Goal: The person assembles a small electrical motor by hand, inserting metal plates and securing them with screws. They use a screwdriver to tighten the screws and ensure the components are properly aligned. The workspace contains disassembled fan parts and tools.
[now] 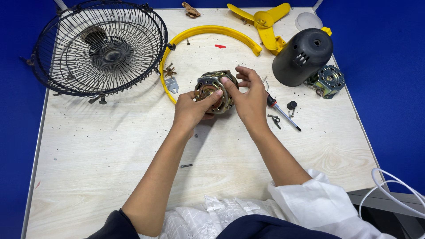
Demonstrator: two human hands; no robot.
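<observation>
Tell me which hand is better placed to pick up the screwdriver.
Right. The right hand is beside the screwdriver, which lies just to its right on the table. The left hand is on the far side of the motor that both hands hold, so it would probably have to cross over.

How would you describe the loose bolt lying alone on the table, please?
Start at the pale wooden table and find the person's left hand. Follow that forearm toward the body: the bolt lies just right of it, small, dark and alone, far from the screwdriver.
</observation>
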